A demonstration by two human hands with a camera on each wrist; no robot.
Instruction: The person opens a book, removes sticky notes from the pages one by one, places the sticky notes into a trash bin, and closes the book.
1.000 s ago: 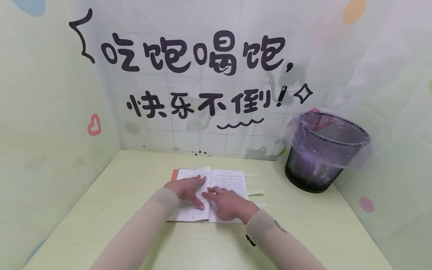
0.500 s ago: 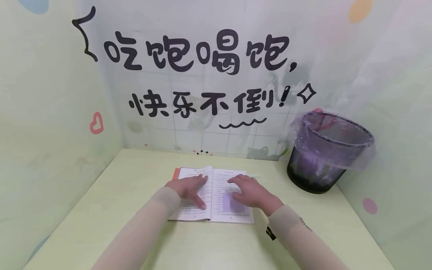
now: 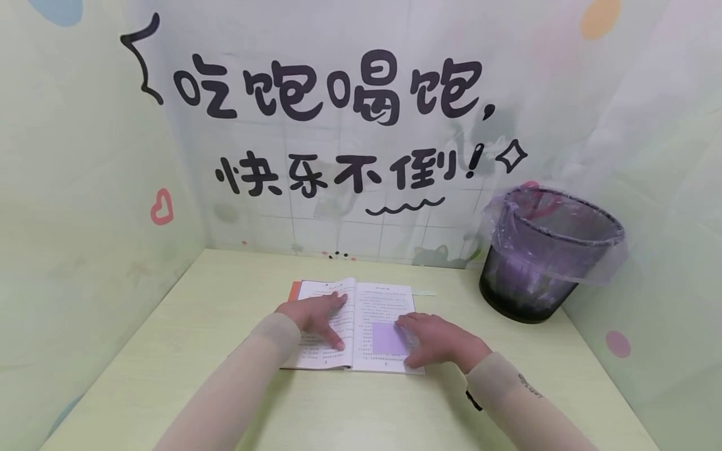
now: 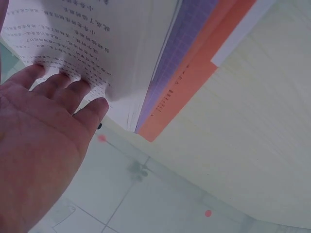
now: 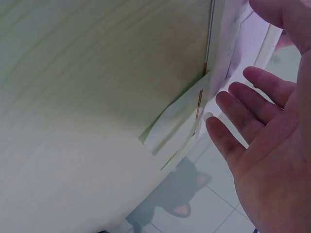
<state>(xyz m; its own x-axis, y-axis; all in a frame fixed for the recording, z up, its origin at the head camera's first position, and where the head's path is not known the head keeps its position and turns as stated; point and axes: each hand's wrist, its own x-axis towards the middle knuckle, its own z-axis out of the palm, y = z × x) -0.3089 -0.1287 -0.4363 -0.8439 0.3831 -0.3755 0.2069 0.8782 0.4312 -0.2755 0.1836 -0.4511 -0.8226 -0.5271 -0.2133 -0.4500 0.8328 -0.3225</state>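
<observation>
An open book (image 3: 369, 302) with printed pages lies on the table. On its right page is a square purple sticky note (image 3: 388, 339). My left hand (image 3: 312, 315) rests on the left page, fingers spread; the left wrist view shows those fingertips (image 4: 59, 80) touching the paper. My right hand (image 3: 440, 341) is at the right page's outer edge, thumb and fingers apart beside the note. Nothing is pinched between them in the right wrist view, where a pale green paper strip (image 5: 174, 124) sticks out of the book near the fingers. My right hand covers part of the page edge.
A dark mesh bin (image 3: 527, 275) with a purple plastic liner stands at the table's back right. Printed walls enclose the table (image 3: 237, 275) at the back and sides. An orange cover flap (image 4: 182, 97) juts from the book's left side.
My right hand has moved from the book's middle across the right page to its outer edge, then slightly nearer me. The purple sticky note has come into view. My left hand stays in place.
</observation>
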